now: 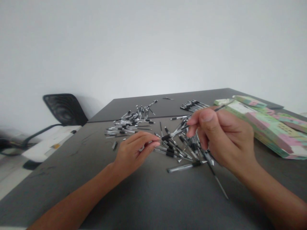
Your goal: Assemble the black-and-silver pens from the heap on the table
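My left hand [137, 150] pinches the tip end of a clear pen barrel with a black grip [167, 136], thumb and fingers pressed together. Between thumb and forefinger, my right hand [222, 137] holds a thin dark ink refill [224, 105], whose rear end sticks out past the knuckles. The refill's front end meets the barrel's back end; how deep it sits inside I cannot tell. Below both hands lies a loose heap of pen parts [171, 150]. One clear barrel [183, 167] lies nearer me, and a loose refill [220, 185] points toward me under my right hand.
Another pile of pens [129, 123] spreads behind my left hand. A row of pens [193, 105] lies farther back. Green and pink patterned boxes [271, 127] stand at the right of the dark table [144, 198]. A black mesh chair [66, 108] is at the left.
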### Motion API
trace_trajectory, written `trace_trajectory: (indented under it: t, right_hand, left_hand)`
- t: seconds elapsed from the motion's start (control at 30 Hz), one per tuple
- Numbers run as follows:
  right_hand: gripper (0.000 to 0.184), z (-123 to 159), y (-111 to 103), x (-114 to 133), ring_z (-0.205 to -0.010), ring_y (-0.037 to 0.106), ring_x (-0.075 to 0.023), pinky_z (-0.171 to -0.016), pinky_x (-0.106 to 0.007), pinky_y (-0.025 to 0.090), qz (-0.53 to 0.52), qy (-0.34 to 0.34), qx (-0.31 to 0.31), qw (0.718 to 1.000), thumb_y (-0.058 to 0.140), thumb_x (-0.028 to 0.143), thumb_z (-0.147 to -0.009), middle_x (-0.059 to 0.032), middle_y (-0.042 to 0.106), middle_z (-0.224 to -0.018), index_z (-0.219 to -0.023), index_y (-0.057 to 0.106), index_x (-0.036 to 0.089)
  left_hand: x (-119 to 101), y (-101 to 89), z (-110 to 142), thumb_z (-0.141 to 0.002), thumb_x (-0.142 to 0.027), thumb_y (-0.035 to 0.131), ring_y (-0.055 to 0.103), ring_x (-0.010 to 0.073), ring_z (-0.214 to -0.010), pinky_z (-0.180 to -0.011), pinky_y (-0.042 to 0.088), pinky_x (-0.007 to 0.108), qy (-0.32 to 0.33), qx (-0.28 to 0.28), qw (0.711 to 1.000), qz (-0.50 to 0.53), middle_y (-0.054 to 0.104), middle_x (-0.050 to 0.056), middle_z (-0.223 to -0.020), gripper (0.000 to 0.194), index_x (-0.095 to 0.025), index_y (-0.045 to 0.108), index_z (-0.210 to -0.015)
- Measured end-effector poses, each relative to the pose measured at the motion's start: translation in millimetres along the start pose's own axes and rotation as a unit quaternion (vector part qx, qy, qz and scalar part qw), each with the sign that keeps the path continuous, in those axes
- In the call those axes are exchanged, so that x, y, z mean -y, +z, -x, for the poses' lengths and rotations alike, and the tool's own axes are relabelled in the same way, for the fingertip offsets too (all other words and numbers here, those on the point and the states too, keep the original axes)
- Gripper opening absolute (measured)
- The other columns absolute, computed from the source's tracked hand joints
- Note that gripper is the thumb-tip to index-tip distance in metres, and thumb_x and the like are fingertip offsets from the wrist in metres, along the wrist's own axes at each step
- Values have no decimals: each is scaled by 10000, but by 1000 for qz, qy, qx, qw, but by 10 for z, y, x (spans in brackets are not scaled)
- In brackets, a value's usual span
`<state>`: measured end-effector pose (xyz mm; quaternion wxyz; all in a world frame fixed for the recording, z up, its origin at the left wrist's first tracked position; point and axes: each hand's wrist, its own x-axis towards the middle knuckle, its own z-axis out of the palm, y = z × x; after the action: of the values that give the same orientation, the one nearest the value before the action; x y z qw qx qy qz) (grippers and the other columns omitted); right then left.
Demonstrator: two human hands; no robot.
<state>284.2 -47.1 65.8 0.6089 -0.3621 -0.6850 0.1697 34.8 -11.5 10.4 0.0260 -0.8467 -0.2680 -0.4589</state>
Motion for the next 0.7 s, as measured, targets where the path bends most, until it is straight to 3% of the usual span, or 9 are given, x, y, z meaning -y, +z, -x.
trace_trajectory:
  t: [0.17,0.23,0.3,0.4,0.57,0.7]
  right_hand:
    - [408,2,59,-121,-609,688,-156,-530,-279,471,25,-35,109,993,630,441,-1060,-12,742,-675,-727,793,271]
    - [314,-4,88,-149,-578,676,-160,-509,-273,456,16,-29,126,992,693,433,-1019,7,702,-596,-782,828,278]
    - [177,-15,97,-170,-487,598,-138,-481,-267,436,13,-12,115,993,771,422,-961,43,669,-545,-1032,867,291]
    - [408,-56,56,-215,-443,513,-116,-475,-268,413,32,17,66,997,827,430,-908,62,677,-541,-1290,809,286]
    - [361,-192,-143,-435,-449,487,-130,-485,-298,373,102,56,-14,993,758,549,-947,32,666,-540,-1194,851,303]
    - [383,-306,-347,-728,-525,582,-167,-527,-314,397,226,61,20,972,743,612,-931,-12,716,-597,-1075,883,287]
  left_hand:
    - [-32,6,1,-977,-146,748,681,98,-718,-640,536,183,-20,-5,1000,15,786,6,-914,105,-192,749,-1071]
    - [-29,5,-5,-969,-140,750,664,94,-695,-637,526,185,-22,-12,1000,14,775,-5,-882,98,-186,746,-1055]
    - [-14,4,-8,-969,-133,745,658,93,-693,-645,523,187,-30,-18,999,7,772,-10,-873,94,-187,745,-1046]
    - [29,6,-4,-981,-144,724,663,102,-709,-668,531,198,-47,-27,999,-5,785,-2,-894,76,-191,749,-1034]
    - [148,18,-2,-1002,-225,702,669,119,-716,-691,541,226,-93,-45,994,-25,803,12,-941,76,-207,764,-1041]
    - [260,-10,-29,-1004,-276,695,646,118,-683,-667,515,233,-129,-80,987,-44,789,8,-906,106,-202,764,-1034]
